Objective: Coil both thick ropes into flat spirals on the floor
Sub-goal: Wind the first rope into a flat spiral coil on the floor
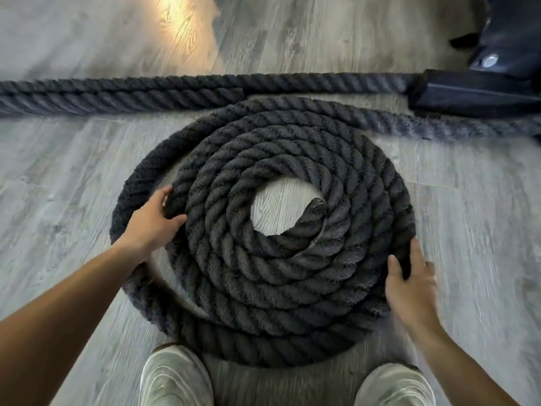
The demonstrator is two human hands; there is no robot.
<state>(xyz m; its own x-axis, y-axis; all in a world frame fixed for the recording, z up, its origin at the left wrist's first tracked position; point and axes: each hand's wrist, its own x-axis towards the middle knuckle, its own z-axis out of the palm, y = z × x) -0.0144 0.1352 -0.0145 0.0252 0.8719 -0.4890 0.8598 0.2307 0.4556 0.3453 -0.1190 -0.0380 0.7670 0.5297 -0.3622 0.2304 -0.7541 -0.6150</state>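
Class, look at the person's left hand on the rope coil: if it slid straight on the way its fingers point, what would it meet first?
The left hand points up and right, toward the coil's middle. It would probably meet the next inner turns of the rope coil first, then the bare floor in the centre hole.

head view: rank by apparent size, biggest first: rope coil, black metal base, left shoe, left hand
1. rope coil, by far.
2. black metal base, partly cut off by the frame.
3. left shoe, also cropped.
4. left hand.
Shoe and hand look close, so their order is unsure.
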